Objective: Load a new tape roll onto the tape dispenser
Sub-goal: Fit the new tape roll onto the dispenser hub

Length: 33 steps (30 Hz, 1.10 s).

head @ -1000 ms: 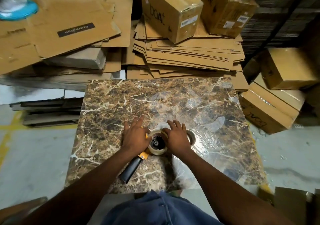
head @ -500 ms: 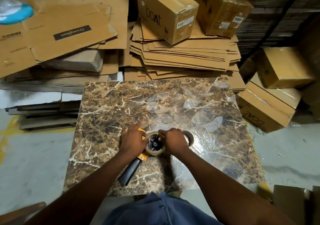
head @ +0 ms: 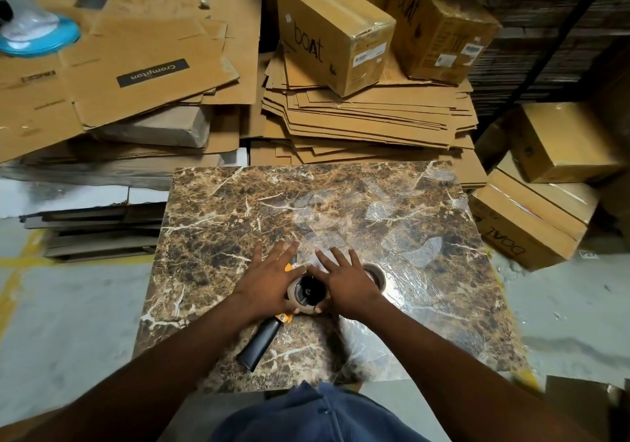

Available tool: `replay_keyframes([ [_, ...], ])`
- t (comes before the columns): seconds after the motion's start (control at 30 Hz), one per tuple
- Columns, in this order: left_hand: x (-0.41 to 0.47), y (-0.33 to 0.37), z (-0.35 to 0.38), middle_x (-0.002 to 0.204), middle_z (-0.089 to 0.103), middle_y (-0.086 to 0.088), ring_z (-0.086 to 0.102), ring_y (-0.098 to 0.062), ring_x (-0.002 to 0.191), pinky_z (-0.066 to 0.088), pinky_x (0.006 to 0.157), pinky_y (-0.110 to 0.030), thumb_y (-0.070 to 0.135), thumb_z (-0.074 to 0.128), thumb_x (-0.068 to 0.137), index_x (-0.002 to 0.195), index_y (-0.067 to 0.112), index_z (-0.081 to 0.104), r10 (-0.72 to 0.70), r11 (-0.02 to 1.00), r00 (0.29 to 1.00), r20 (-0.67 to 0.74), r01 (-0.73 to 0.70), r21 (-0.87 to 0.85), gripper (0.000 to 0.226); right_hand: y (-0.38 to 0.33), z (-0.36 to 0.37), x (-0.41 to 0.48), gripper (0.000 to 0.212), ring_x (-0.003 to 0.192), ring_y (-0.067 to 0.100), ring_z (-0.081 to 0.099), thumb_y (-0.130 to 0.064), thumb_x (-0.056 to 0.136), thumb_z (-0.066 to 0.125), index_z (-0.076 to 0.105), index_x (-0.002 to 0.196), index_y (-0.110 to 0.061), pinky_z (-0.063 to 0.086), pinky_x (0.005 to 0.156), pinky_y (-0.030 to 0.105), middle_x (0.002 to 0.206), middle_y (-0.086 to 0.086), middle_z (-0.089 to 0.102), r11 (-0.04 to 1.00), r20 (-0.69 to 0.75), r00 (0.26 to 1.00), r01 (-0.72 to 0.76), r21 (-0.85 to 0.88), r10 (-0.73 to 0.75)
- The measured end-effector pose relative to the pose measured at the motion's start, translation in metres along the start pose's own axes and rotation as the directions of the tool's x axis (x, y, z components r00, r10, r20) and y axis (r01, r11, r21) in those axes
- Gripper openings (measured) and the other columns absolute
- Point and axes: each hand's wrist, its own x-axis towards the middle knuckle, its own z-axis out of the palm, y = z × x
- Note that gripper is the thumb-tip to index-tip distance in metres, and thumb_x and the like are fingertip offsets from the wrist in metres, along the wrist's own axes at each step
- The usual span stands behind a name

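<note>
A storeroom of flattened cardboard (head: 368, 114) and taped boxes (head: 332, 29) surrounds a marble-patterned desk (head: 218, 237), part of it covered by wrinkled clear film.

Near the desk's front edge lies the tape dispenser (head: 272, 325) on its side, its black handle (head: 259, 344) pointing back toward the person and its yellow frame peeking out beneath the palms. Lying flat this way, the dispenser's hub faces up, so a roll can be pushed straight down onto it. The new tape roll (head: 308, 293) sits over that black hub, its pale ring visible around the dark centre.

The left hand (head: 269, 279) is spread flat, fingers extended, pressing on the left side of the roll and the frame under it; it grips nothing, it bears down. The right hand (head: 344, 283) does likewise on the right side, fingers splayed forward and thumb at the roll's near rim. Pressing from both sides probably keeps the roll level so it seats evenly instead of jamming crooked.

Just to the right of the right hand, partly hidden by it, a brown cardboard ring (head: 375, 274) rests on the desk, likely the spent core set aside.

The roll looks nearly seated; threading the tape end through the front is not yet done.
</note>
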Motion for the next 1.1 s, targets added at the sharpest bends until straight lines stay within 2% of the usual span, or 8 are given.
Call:
replay_keyframes([
  [0.3,0.006,0.003,-0.011,0.179,0.001,-0.01,0.0,-0.039,0.164,-0.003,0.125,-0.074,0.065,0.075,0.085,0.162,0.044,0.035,-0.035,0.999,0.998,0.045,0.034,0.02,0.089,0.007,0.003,0.005,0.085,0.153,0.038,0.006,-0.055,0.091,0.067,0.019,0.159,-0.038,0.006,0.12,0.065,0.17,0.009,0.007,0.998,0.044,0.998,-0.041,0.04,0.04],
  [0.57,0.009,0.007,-0.001,0.179,0.008,-0.007,0.011,-0.037,0.163,0.003,0.126,-0.071,0.066,0.073,0.086,0.162,0.044,0.034,-0.038,0.999,0.999,0.026,0.037,0.023,0.088,0.015,0.013,0.005,0.09,0.153,0.037,0.01,-0.063,0.087,0.065,0.016,0.159,-0.04,0.009,0.12,0.063,0.17,0.009,0.011,0.997,0.062,0.997,-0.038,0.067,0.034],
  [0.67,0.008,0.009,0.002,0.179,0.008,-0.006,0.012,-0.037,0.163,0.012,0.127,-0.069,0.064,0.074,0.087,0.161,0.041,0.037,-0.046,0.999,0.998,0.046,0.047,-0.024,0.087,0.016,0.014,0.004,0.091,0.153,0.034,0.013,-0.06,0.088,0.066,0.015,0.159,-0.039,0.009,0.12,0.062,0.168,0.002,0.023,0.995,0.08,0.997,-0.022,0.101,0.013],
  [0.73,0.008,0.009,0.003,0.179,0.007,-0.006,0.017,-0.038,0.162,0.026,0.125,-0.065,0.059,0.077,0.087,0.161,0.039,0.039,-0.053,0.996,0.996,0.067,0.058,-0.075,0.086,0.017,0.015,0.003,0.091,0.153,0.031,0.015,-0.059,0.089,0.065,0.013,0.16,-0.037,0.01,0.119,0.061,0.166,-0.003,0.029,0.992,0.092,0.996,-0.008,0.127,-0.003],
  [0.8,0.008,0.007,0.005,0.18,0.008,-0.003,0.025,-0.038,0.159,0.043,0.116,-0.061,0.057,0.079,0.086,0.16,0.04,0.04,-0.065,0.99,0.994,0.085,0.075,-0.12,0.086,0.016,0.015,0.004,0.091,0.153,0.03,0.017,-0.055,0.091,0.064,0.01,0.161,-0.035,0.011,0.119,0.061,0.166,-0.003,0.029,0.988,0.114,0.993,-0.001,0.152,-0.017],
  [0.87,0.009,0.005,0.006,0.18,0.007,-0.001,0.034,-0.037,0.156,0.051,0.109,-0.057,0.057,0.08,0.084,0.16,0.042,0.04,-0.072,0.987,0.992,0.107,0.087,-0.138,0.087,0.015,0.017,0.005,0.092,0.153,0.029,0.018,-0.055,0.091,0.064,0.007,0.161,-0.034,0.011,0.118,0.06,0.166,-0.003,0.028,0.985,0.135,0.991,0.001,0.17,-0.024],
  [0.97,0.01,0.008,0.008,0.18,0.008,-0.003,0.032,-0.039,0.155,0.047,0.112,-0.057,0.056,0.078,0.087,0.161,0.041,0.038,-0.07,0.992,0.991,0.116,0.081,-0.093,0.086,0.013,0.022,0.008,0.095,0.153,0.03,0.017,-0.057,0.091,0.064,0.006,0.162,-0.032,0.008,0.118,0.062,0.167,0.0,0.027,0.988,0.152,0.988,-0.002,0.156,-0.022],
  [1.1,0.01,0.014,0.013,0.179,0.006,-0.01,0.012,-0.041,0.162,0.019,0.126,-0.065,0.058,0.075,0.089,0.162,0.037,0.035,-0.085,0.996,0.993,0.087,0.087,-0.012,0.086,0.01,0.024,0.007,0.094,0.154,0.031,0.013,-0.055,0.091,0.064,0.007,0.162,-0.029,0.005,0.119,0.064,0.167,0.003,0.025,0.99,0.142,0.99,-0.006,0.144,-0.015],
])
